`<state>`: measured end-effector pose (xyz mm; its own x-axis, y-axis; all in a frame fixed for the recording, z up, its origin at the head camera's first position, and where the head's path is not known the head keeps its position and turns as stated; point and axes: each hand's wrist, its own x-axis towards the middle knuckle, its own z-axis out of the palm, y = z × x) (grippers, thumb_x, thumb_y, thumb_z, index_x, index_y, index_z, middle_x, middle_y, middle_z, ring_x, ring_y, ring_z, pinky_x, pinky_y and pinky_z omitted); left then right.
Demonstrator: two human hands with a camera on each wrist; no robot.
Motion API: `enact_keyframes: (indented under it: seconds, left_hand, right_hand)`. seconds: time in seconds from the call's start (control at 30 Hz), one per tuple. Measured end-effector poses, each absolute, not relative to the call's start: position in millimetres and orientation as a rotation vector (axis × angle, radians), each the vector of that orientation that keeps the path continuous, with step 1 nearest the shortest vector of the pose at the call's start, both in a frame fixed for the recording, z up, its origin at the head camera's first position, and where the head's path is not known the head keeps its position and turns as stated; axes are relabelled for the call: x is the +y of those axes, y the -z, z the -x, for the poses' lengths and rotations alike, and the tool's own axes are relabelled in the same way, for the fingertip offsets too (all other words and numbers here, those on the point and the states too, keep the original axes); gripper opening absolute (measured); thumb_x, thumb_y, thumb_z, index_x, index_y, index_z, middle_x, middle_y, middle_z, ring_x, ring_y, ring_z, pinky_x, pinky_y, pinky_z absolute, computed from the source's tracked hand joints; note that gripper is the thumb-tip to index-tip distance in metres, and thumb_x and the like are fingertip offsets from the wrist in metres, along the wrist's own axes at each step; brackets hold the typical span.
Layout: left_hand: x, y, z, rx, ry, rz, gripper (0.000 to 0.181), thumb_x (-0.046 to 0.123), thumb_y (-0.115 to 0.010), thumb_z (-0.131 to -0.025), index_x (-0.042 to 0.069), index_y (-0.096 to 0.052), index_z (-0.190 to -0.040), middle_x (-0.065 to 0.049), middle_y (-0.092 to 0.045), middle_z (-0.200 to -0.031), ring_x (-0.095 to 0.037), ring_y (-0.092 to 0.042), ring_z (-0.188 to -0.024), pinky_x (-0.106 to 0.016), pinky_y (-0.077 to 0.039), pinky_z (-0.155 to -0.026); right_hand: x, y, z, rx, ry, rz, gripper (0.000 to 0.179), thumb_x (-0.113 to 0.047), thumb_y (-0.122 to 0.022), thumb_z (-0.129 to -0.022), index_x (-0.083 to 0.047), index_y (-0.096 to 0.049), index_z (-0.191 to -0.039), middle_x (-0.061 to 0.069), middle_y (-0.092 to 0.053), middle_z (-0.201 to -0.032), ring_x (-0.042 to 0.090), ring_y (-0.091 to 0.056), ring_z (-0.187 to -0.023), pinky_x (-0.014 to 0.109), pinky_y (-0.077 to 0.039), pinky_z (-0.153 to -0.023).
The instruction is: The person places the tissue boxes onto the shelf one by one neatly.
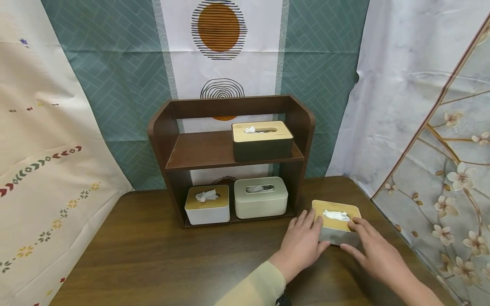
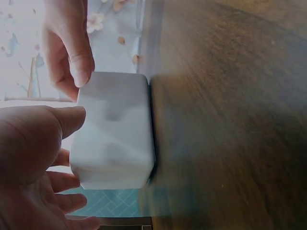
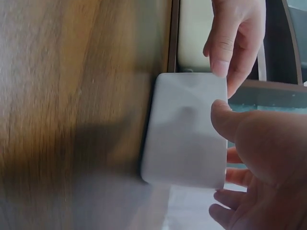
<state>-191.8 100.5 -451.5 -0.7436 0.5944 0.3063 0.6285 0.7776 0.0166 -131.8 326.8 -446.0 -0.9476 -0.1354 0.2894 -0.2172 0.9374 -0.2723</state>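
Note:
A tissue box (image 1: pixel 337 221) with a pale wooden lid and light grey sides stands on the brown table, right of the shelf. White tissue (image 1: pixel 336 215) shows in its lid slot. My left hand (image 1: pixel 300 244) is at the box's left end, its fingers beside the lid edge. At the opposite end is my right hand (image 1: pixel 377 250), with fingertips by the lid's right edge. Both thumbs lie before the front face (image 2: pixel 115 129); in the right wrist view, the thumb's shadow falls on that face (image 3: pixel 187 143). The fingers look relaxed and spread; firm contact is hard to judge.
A dark brown two-tier shelf (image 1: pixel 229 163) stands at the back. Its upper tier bears a black tissue box (image 1: pixel 263 148) with a wooden lid. Below are a white wooden-lidded box (image 1: pixel 208 214) and a cream box (image 1: pixel 261 204). Patterned cloth (image 1: pixel 432 170) hangs along the right.

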Motion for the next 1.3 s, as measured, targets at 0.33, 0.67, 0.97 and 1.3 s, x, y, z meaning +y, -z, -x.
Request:
enact_keyframes:
  seconds: [0.33,0.67,0.97,1.3]
  left_hand:
    - [84.7,449.8,181.5,-2.708,0.180,0.933,0.069,0.061,-0.062,-0.109,0.017,-0.057,-0.161,-0.009,-0.047,-0.171,-0.025,-0.048,-0.155,-0.044,-0.046,-0.120]
    - [65.2,446.5,174.2,-2.737,0.253,0.926,0.066,0.056,-0.064,-0.110,0.014,-0.058,-0.160,-0.010,-0.047,-0.171,-0.028,-0.048,-0.155,-0.046,-0.045,-0.121]
    - [64.2,450.6,177.2,-2.731,0.428,0.907,0.070,0.050,-0.071,-0.108,0.012,-0.053,-0.163,-0.017,-0.042,-0.173,-0.028,-0.047,-0.156,-0.045,-0.045,-0.121]
    - [65.5,458.8,185.1,-2.751,0.544,0.834,0.067,0.046,-0.072,-0.109,0.011,-0.054,-0.163,-0.019,-0.052,-0.166,-0.027,-0.059,-0.146,-0.042,-0.048,-0.118]
  right_hand:
    - [312.0,447.0,126.8,-2.769,-0.442,-0.324,0.065,-0.035,-0.088,-0.097,0.005,-0.063,-0.142,0.025,-0.052,-0.155,0.053,-0.057,-0.138,0.069,-0.057,-0.089]
    - [301.3,448.8,122.4,-2.739,-0.523,-0.263,0.052,-0.031,-0.084,-0.101,-0.003,-0.069,-0.143,0.020,-0.059,-0.154,0.048,-0.063,-0.134,0.068,-0.057,-0.086]
    - [302.6,454.8,125.8,-2.789,-0.672,-0.160,0.073,-0.039,-0.077,-0.106,0.001,-0.051,-0.162,0.032,-0.034,-0.171,0.061,-0.051,-0.141,0.077,-0.051,-0.092]
    - [299.9,457.2,132.8,-2.860,-0.839,-0.054,0.083,-0.051,-0.066,-0.111,0.002,-0.038,-0.169,0.043,-0.029,-0.169,0.067,-0.038,-0.147,0.083,-0.040,-0.105]
